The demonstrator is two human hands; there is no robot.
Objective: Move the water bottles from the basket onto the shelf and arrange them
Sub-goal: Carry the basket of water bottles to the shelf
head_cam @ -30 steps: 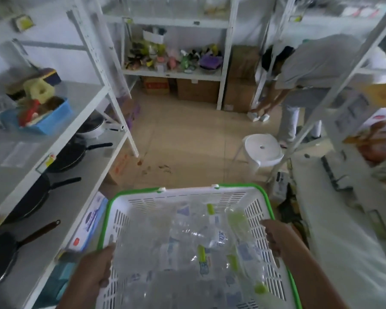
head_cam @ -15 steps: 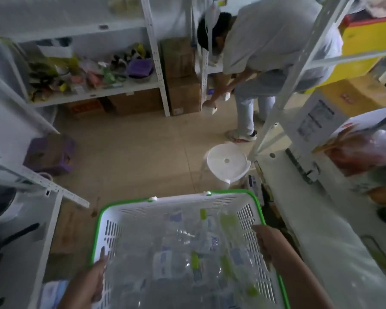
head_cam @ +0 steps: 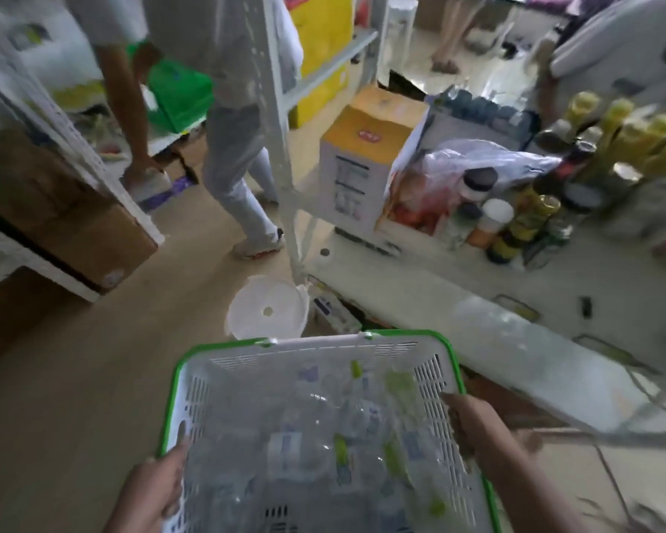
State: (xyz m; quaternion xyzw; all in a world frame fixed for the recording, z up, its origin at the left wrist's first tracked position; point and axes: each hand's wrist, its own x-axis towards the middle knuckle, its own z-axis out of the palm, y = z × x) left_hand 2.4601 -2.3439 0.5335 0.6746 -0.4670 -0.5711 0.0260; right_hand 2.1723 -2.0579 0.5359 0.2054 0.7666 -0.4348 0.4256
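Gripping slotted white plastic basket [head_cam: 431, 378], green rim: left hand [head_cam: 152, 490] and right hand [head_cam: 477, 428] clamped on side walls; clear crinkly water bottles [head_cam: 323, 428] inside, count unclear

Basket [head_cam: 316, 353] swung right toward shelf [head_cam: 420, 286]; bottles, jars now visible.

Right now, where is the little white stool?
In the head view, the white stool stands on the floor just beyond the far rim of the green-edged basket, left of the shelf and beside its white upright post.
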